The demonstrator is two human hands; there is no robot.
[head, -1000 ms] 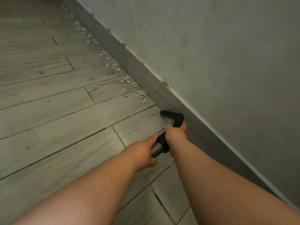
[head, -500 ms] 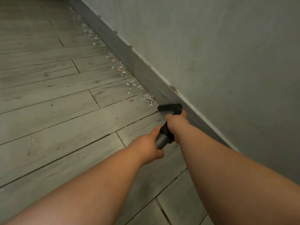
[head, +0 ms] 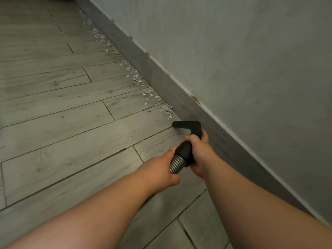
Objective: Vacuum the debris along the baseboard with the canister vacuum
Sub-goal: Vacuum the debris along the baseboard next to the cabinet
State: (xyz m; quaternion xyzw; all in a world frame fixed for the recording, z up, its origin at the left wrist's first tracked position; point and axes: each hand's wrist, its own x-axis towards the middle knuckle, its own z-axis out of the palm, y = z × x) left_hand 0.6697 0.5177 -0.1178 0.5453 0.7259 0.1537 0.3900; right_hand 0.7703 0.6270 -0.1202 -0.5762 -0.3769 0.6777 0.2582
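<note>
A black vacuum nozzle [head: 186, 125] points left along the floor, close to the grey baseboard [head: 161, 76]. My right hand [head: 199, 153] grips the black handle just behind the nozzle. My left hand [head: 161, 169] holds the ribbed grey hose [head: 177, 163] right below it. A trail of white and red paper scraps [head: 166, 109] lies against the baseboard, its nearest pile a short way beyond the nozzle tip and the rest running off toward the far end. The canister is out of view.
Grey wood-look floor planks [head: 71, 123] spread out to the left. A pale grey wall [head: 251, 69] rises on the right above the baseboard, with chipped spots along its top edge.
Both hands have carried the nozzle forward along the baseboard, so its tip now sits nearer the closest pile of scraps.
</note>
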